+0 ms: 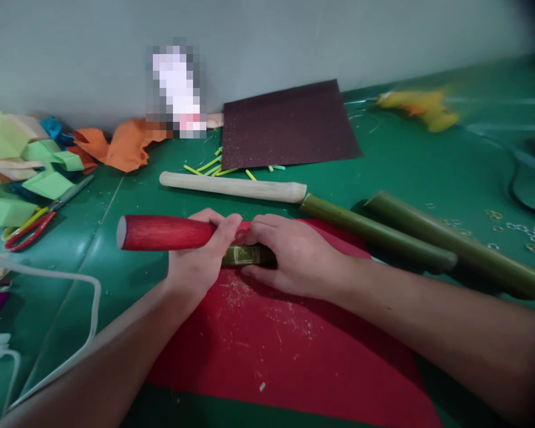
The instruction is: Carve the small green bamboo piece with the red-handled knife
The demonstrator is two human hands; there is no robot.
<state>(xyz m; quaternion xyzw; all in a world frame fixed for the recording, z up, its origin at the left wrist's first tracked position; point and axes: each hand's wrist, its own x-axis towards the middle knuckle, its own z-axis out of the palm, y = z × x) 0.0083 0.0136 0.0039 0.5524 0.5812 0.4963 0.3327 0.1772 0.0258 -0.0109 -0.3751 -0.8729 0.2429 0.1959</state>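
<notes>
A bamboo stick partly wrapped in red paper (160,232) lies across a red sheet (285,339) on the green table (410,166). My left hand (200,255) is closed round the red-wrapped part. My right hand (294,255) lies over the stick just to the right, fingers pressed down on the red paper edge and the bare green section (245,255). Fine shavings are scattered on the red sheet below my hands.
Behind lie a pale peeled stick (232,186) joined to green bamboo (374,232), another green bamboo pole (455,244), a dark brown sheet (285,122), yellow-green offcuts (214,166). Red scissors (31,229), coloured paper scraps (31,160) and a white cord (84,297) sit left; small metal rings (521,229) right.
</notes>
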